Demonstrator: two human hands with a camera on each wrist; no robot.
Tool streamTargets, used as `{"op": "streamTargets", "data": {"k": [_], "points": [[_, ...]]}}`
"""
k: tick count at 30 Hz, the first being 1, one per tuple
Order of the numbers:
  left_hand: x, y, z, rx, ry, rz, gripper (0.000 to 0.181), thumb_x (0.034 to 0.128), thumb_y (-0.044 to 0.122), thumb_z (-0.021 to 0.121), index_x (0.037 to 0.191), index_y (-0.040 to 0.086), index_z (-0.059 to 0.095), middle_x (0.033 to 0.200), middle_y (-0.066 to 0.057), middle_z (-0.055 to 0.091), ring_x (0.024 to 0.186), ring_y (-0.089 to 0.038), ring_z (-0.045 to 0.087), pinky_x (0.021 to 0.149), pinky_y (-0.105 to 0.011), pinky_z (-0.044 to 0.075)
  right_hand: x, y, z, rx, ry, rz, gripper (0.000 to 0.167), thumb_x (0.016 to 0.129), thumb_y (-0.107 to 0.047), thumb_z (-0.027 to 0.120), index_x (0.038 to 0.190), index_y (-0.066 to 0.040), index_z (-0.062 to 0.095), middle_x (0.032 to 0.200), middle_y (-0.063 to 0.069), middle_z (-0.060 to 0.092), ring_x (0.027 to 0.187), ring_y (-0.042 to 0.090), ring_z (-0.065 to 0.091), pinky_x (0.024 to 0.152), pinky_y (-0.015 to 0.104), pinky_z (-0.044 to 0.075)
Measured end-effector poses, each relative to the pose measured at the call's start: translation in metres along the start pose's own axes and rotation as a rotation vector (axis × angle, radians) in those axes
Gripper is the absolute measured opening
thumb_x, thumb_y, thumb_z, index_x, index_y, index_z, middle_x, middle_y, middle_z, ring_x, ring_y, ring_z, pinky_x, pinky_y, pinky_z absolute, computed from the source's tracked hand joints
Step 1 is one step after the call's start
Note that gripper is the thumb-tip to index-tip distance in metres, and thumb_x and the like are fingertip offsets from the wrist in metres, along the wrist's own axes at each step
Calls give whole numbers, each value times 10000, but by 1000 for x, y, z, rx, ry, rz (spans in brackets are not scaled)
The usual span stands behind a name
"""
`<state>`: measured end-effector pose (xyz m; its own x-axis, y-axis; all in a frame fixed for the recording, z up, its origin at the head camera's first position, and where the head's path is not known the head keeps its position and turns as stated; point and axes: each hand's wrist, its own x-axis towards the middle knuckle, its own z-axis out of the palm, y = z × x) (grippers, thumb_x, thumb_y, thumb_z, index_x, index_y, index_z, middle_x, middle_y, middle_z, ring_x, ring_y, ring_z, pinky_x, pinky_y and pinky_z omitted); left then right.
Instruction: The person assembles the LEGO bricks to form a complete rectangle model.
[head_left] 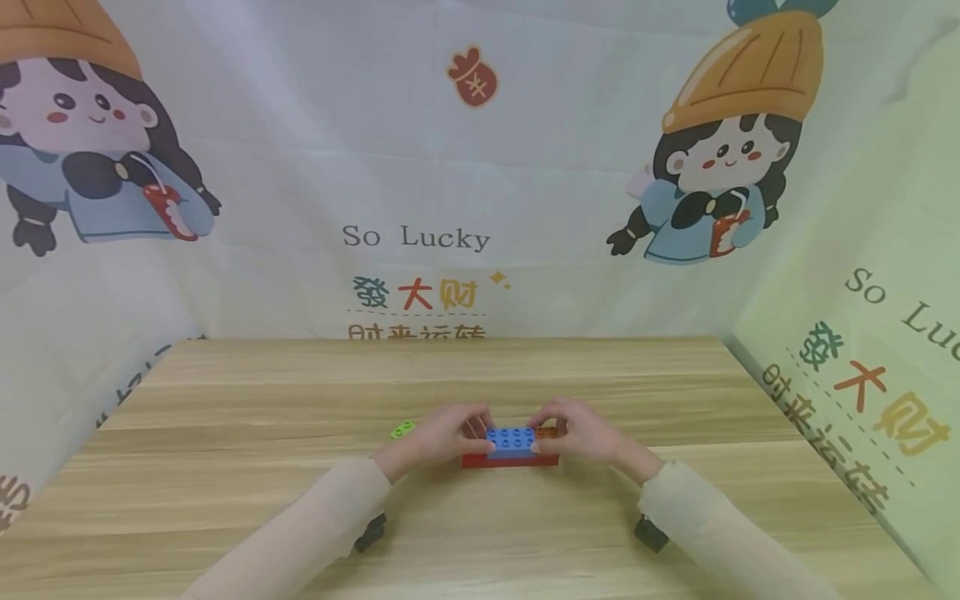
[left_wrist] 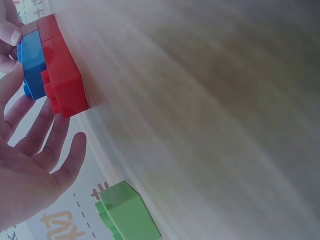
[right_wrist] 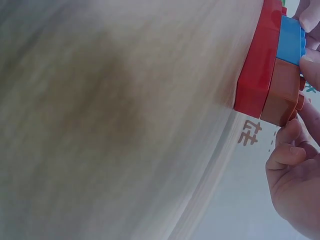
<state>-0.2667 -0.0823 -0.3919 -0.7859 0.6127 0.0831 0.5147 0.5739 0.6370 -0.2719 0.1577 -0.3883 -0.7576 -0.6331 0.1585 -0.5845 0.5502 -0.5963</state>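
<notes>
A blue toy building brick [head_left: 512, 443] with studs on top sits on a red brick base [head_left: 510, 461], which shows a seam across it in the left wrist view. My left hand [head_left: 448, 431] pinches the blue brick's left end between thumb and fingers. At its other end my right hand [head_left: 587, 432] does the same. A brown brick [right_wrist: 282, 92] stands on the red base right beside the blue one, partly covered by the right hand in the head view. The red base's left end has bare studs in the left wrist view.
A light green brick [head_left: 403, 430] lies on the wooden table [head_left: 510, 542], just left of the left hand. Printed cloth [head_left: 555, 192] hangs behind the table and along its sides. Small black devices [head_left: 651, 535] show under both sleeves.
</notes>
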Motion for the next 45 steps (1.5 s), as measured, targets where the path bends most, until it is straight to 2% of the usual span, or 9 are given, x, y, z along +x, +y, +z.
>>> {"op": "streamTargets", "data": {"k": [17,23,26,30,37,45], "points": [[-2,2,-2,-15,-3,-11,194,815,234,640,949,127,549,864,29,582,815,-120,553,718,-276,446,-1,6,2,9,6,34,322,771,-292,679,1034,-113,628,922,-51,539,722,119,451,620,265,404],[-6,1,-3,-73,23,15,273,807,225,646,1010,67,555,884,11,573,830,-136,539,728,-282,441,-1,6,3,5,9,38,323,769,-290,682,1033,-112,630,903,-56,538,705,114,454,606,260,404],[-9,-1,-6,-112,46,36,322,798,218,655,1043,36,554,907,1,574,848,-144,533,735,-287,445,-2,6,4,9,9,43,319,768,-289,683,1033,-119,631,895,-64,536,699,112,454,604,262,404],[-15,-6,-11,-117,66,65,338,795,232,659,1044,28,558,924,-7,576,854,-138,529,737,-286,447,-2,6,4,15,10,44,310,767,-287,685,1026,-123,637,904,-65,547,693,113,461,600,264,411],[-25,-9,-22,-162,95,80,348,793,203,663,1063,14,550,1000,-115,574,913,-205,525,789,-361,431,-2,7,5,-6,18,48,307,766,-293,684,1024,-134,636,925,-71,556,707,108,471,606,264,420],[-35,-19,-38,-192,136,41,398,763,235,689,1104,93,543,1054,-118,560,991,-270,498,853,-450,376,-2,6,4,-4,14,65,308,768,-287,682,1030,-131,635,926,-71,554,721,105,473,619,275,420]]}}
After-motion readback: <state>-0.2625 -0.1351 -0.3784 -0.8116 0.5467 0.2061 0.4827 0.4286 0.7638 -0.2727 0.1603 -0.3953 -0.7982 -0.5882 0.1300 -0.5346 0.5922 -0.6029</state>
